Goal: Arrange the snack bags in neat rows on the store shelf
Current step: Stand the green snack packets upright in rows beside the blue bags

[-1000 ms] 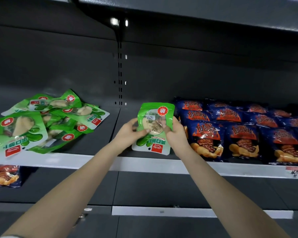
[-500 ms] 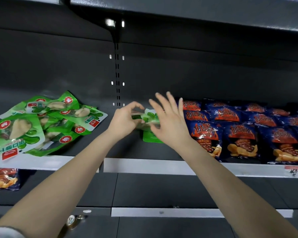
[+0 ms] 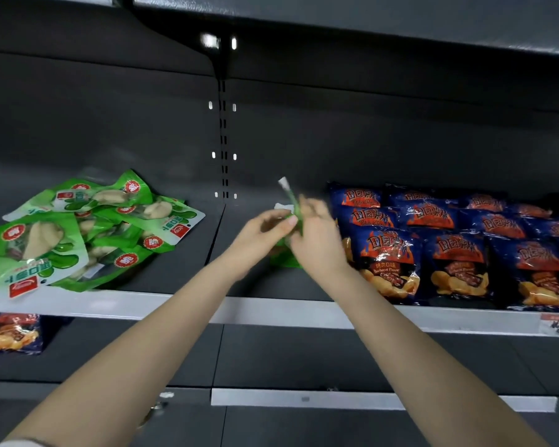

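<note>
Both hands: left hand [image 3: 262,232] and right hand [image 3: 318,240] meet mid-shelf with one green bag [image 3: 292,201] sandwiched between them
Left grip: thumb and fingertips [image 3: 291,221] pinched onto the bag's left face, pretty much closed on it
Right grip: curled over the bag's right face, back of the hand toward the camera; kinda blurry, so can't tell how tight
Bag spot: over the bare middle of the shelf [image 3: 175,304], between the messy green pile [image 3: 78,230] on the left and the blue chip bags [image 3: 433,250] on the right, just beside the nearest blue one
Bag direction: edge-on to the camera, long axis roughly upright, top corner poking up above the hands and leaning a bit left, bottom edge showing below them
Touching the shelf?: can't tell, hands cover that part
Lower shelf: lone chip bag [image 3: 12,333] at the left edge
</note>
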